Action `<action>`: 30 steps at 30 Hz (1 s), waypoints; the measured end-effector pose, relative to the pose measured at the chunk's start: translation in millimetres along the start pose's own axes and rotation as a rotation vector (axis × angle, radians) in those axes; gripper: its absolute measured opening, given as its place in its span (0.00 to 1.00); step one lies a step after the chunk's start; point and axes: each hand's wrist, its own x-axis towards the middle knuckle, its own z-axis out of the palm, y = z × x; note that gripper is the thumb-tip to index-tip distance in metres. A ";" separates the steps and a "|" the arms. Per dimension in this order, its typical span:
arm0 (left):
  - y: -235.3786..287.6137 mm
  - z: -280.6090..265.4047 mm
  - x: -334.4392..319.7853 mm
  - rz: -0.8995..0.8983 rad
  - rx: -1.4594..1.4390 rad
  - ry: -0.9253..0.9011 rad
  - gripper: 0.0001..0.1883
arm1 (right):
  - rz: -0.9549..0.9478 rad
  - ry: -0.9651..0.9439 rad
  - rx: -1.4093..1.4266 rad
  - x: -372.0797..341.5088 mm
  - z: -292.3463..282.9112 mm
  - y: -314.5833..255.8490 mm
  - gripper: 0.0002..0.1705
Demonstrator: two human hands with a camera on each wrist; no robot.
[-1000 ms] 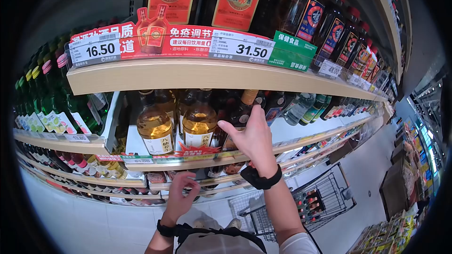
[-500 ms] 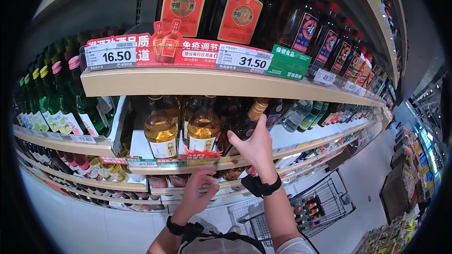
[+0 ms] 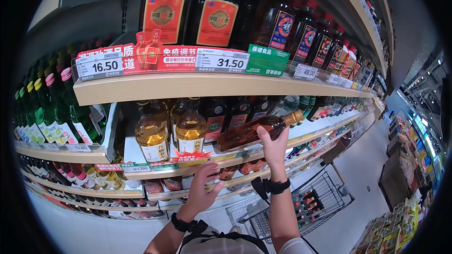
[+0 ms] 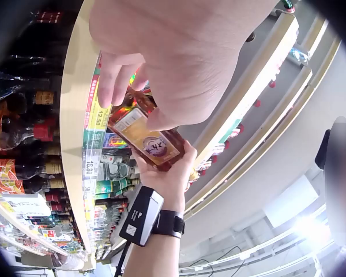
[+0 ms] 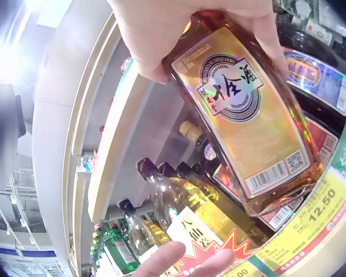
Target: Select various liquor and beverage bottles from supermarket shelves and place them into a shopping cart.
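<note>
My right hand (image 3: 273, 146) grips a flat-sided liquor bottle (image 3: 245, 133) near its shoulder. The bottle lies tilted almost level at the shelf's front, gold cap to the right and base to the left. Amber-brown glass and a gold label with dark brush characters show in the right wrist view, on the bottle (image 5: 236, 115) below the gripping fingers. My left hand (image 3: 203, 189) is held by the shelf edge, fingers loosely extended and holding nothing. Its fingertips (image 5: 205, 264) appear low in the right wrist view, apart from the bottle.
Two front bottles of golden liquor (image 3: 153, 134) stand left of the held bottle, behind a red starburst tag (image 3: 190, 156). An upper shelf (image 3: 202, 89) with dark red-labelled bottles (image 3: 214, 21) overhangs them. Green bottles (image 3: 42, 113) fill the left; a cart (image 3: 320, 197) with bottles stands behind right.
My right hand has drawn the bottle forward from its row and tipped it from upright to nearly level, exposing its body. The left hand has risen toward the shelf edge, its fingers opening out.
</note>
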 end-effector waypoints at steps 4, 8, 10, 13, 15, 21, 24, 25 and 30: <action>1.2 12.3 8.7 -0.061 -0.240 -0.032 0.39 | 0.077 0.011 0.118 -3.4 -28.7 -18.0 0.29; 8.3 22.0 25.8 -0.021 -0.639 -0.172 0.39 | 0.061 -0.054 0.274 -22.9 -56.9 -16.0 0.33; 13.1 27.2 34.0 -0.137 -0.719 -0.250 0.41 | 0.125 -0.091 0.354 -36.9 -63.9 -25.9 0.38; 20.2 34.3 35.6 -0.298 -0.792 -0.287 0.40 | 0.114 -0.144 0.422 -54.3 -74.8 -23.6 0.40; 4.5 40.3 33.8 -0.300 -0.689 -0.294 0.39 | 0.146 -0.149 0.440 -65.4 -81.8 -22.2 0.44; 15.1 69.7 12.9 -0.082 -0.513 -0.139 0.44 | 0.156 -0.154 0.628 -98.7 -82.5 -1.7 0.60; 8.5 73.8 5.1 0.026 -0.371 -0.171 0.45 | 0.208 -0.223 0.697 -102.0 -90.3 -14.2 0.68; 8.2 76.2 3.0 0.033 -0.403 -0.173 0.45 | 0.203 -0.240 0.674 -103.2 -93.9 -14.8 0.70; 20.2 91.1 6.8 -0.007 -0.535 -0.190 0.41 | 0.135 -0.174 0.497 -106.2 -110.1 -8.9 0.69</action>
